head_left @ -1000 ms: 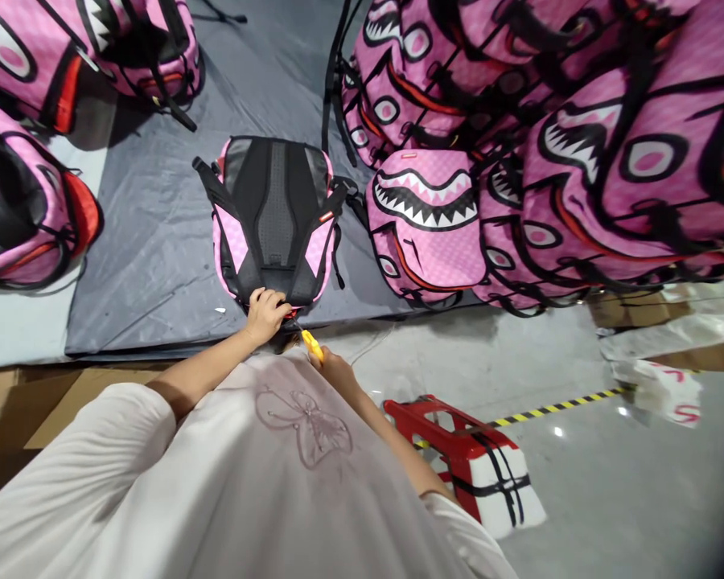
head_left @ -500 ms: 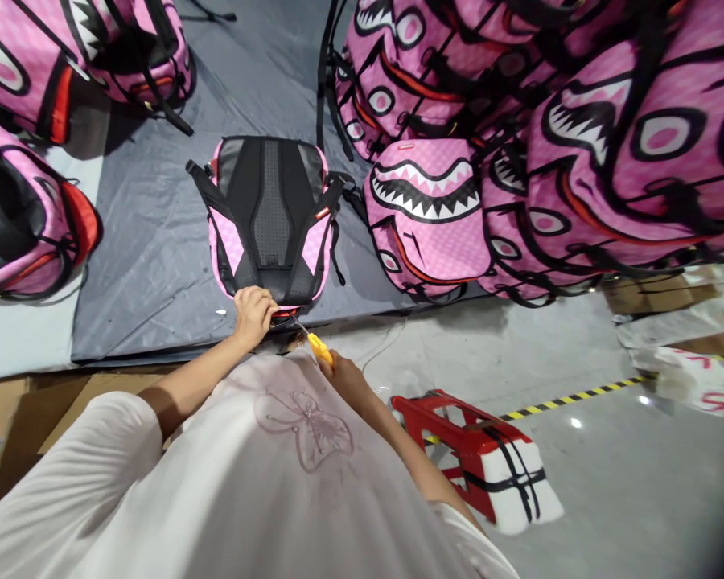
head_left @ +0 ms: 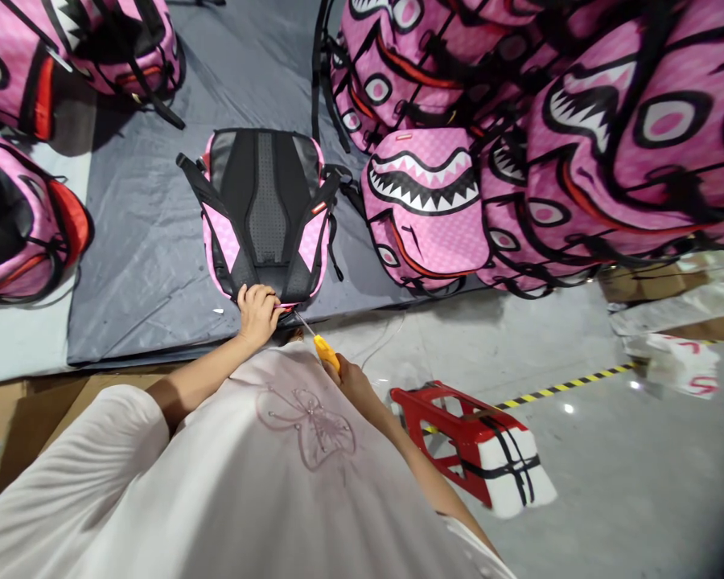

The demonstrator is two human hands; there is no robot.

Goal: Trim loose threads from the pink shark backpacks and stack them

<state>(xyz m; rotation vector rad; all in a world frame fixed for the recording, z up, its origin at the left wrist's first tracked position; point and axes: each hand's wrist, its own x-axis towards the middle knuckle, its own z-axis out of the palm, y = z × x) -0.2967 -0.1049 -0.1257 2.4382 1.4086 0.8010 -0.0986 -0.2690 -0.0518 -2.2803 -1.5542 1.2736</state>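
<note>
A pink and black backpack (head_left: pixel 265 201) lies with its padded back panel and shoulder straps facing up, its near end at the table edge. My left hand (head_left: pixel 258 315) is closed over that near end, fingers curled on the pink and red trim. My right hand (head_left: pixel 351 378) grips the yellow handle of a slim tool (head_left: pixel 327 352), whose exact kind I cannot make out. Its thin metal shaft points up and left to the trim, just right of my left fingers. Whether the tip touches the fabric is too small to tell.
Pink shark-print backpacks (head_left: pixel 425 205) crowd the right of the grey-covered table (head_left: pixel 138 265); others (head_left: pixel 12 217) sit at the left. On the floor stands a red and white stool (head_left: pixel 476 442), near yellow-black tape (head_left: pixel 567 392). Cardboard (head_left: pixel 66 426) lies below the table's left edge.
My left hand has shifted slightly right along the backpack's near edge. The tool and my right hand have moved slightly right and down. The whole view has shifted a little.
</note>
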